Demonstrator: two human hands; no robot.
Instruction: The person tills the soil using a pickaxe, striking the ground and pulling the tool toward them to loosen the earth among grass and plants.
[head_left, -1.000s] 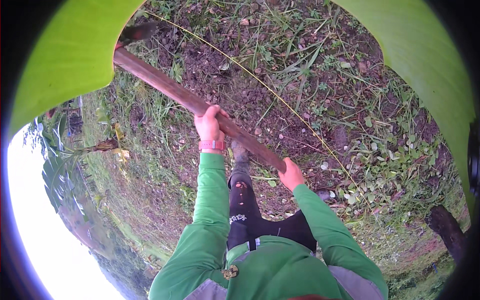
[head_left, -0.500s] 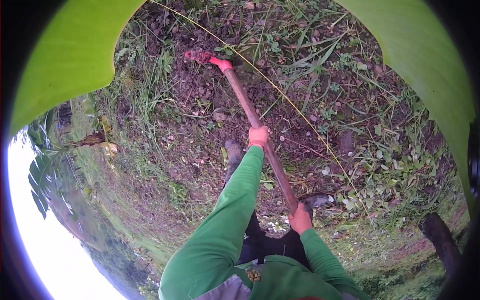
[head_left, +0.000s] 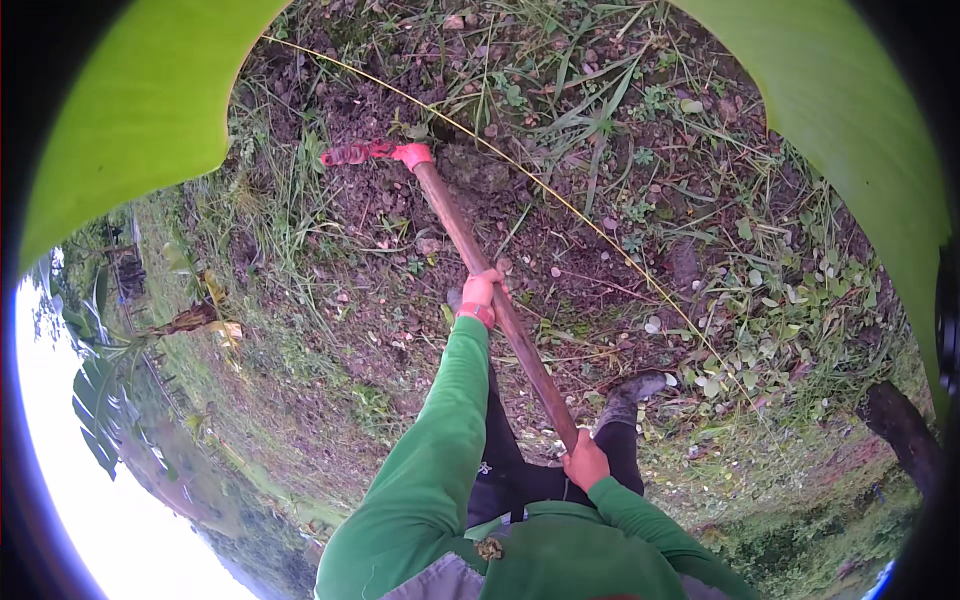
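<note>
A hoe with a brown wooden handle [head_left: 527, 352] slants across the view, from the upper left down toward my waist. Its red head [head_left: 370, 152] is smeared with dark soil and hangs over or touches the dug earth; which of the two I cannot tell. My left hand [head_left: 482, 294] is wrapped round the middle of the handle. Farther down, my right hand [head_left: 586, 461] grips the end nearest my body. Both sleeves are green. Loose dark soil [head_left: 365, 110] lies about the hoe's head.
A yellow string [head_left: 560, 200] runs diagonally over weedy ground, beyond and right of the hoe. My muddy boot [head_left: 635, 392] stands near the handle's lower end. A dark log [head_left: 900, 430] is at right, a broad-leaved plant [head_left: 100, 375] at left. Large green sheets [head_left: 830, 110] frame the top.
The hoe's head has come left and closer to me. Both hands have shifted slightly left and toward my body, still on the handle. The view has shifted a little too.
</note>
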